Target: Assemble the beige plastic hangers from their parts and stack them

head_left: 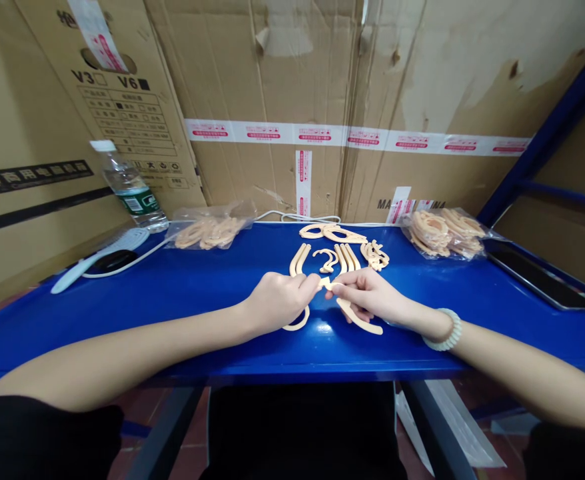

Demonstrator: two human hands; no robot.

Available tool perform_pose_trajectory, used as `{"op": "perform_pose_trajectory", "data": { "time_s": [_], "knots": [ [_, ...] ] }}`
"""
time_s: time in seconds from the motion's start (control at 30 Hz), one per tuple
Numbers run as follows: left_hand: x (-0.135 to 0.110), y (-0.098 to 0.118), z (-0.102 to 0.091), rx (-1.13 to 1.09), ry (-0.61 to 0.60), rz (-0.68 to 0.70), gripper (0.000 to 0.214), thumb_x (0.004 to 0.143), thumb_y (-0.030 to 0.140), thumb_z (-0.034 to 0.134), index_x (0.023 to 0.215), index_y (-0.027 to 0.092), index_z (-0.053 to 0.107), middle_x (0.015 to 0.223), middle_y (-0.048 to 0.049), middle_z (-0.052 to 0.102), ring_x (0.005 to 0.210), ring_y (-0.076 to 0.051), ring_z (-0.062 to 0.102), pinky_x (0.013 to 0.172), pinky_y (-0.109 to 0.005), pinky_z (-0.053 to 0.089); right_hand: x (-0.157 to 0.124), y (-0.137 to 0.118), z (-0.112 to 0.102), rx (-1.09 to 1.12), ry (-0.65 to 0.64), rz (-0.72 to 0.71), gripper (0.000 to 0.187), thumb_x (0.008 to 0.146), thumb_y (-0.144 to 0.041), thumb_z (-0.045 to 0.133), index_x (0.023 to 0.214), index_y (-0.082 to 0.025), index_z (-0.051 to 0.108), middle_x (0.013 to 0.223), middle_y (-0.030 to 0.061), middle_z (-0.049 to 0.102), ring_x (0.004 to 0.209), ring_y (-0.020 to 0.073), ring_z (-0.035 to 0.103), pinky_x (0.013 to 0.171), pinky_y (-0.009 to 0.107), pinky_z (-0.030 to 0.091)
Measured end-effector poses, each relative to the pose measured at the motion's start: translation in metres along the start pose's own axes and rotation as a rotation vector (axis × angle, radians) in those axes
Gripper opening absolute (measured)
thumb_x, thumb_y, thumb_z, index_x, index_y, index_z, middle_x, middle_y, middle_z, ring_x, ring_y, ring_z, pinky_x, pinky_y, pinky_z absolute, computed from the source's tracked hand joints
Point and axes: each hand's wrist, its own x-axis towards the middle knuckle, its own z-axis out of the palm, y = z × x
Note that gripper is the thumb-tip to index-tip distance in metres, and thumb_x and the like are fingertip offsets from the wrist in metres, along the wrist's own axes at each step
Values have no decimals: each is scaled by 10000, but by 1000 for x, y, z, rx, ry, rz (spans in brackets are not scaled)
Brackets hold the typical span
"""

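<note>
My left hand (280,300) is closed in a pinch at one side of a small pale-beige piece (326,283). From the other side, the thumb and fingers of my right hand (372,297) pinch the same piece. A curved beige strip (367,325) sticks out below my right fingers; whether they touch it, I cannot tell. Under my left hand shows a rounded beige loop (298,323), partly covered. Just beyond the hands lie curved strips to the left (298,259) and right (346,257), with a hook-shaped piece (326,260) between them.
Flat beige rings (332,233) and a small heap of pieces (374,255) lie farther back on the blue table (212,347). Clear bags of pieces stand left (210,230) and right (445,233). A water bottle (131,190), a brush-like tool (102,257) and a phone (542,277) flank them.
</note>
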Motion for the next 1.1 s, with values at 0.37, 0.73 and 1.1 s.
{"op": "perform_pose_trajectory", "data": {
  "time_s": [0.37,0.73,1.1],
  "knots": [
    [5,1,-4,-76,-107,-69,260,988,118,342,845,175,552,553,-4,585,437,-169,562,420,-262,248,-10,-5,6,-591,201,-401,448,1011,-430,483,639,-186,536,539,-25,429,485,90,354,488,248,278],
    [9,-14,1,-669,-229,-509,395,1047,380,376,941,198,710,723,-22,721,612,-167,666,565,-235,458,-26,-35,-68,-621,563,-518,299,990,-413,580,855,-183,715,655,35,632,548,152,536,548,301,438],
    [19,-38,-2,-1528,-275,-1050,274,982,285,464,1020,104,666,599,-14,616,423,-92,492,431,-212,389,12,29,-129,-1074,247,-384,348,789,-19,513,915,-150,810,1017,141,757,908,266,720,849,406,581]
  ]
}}
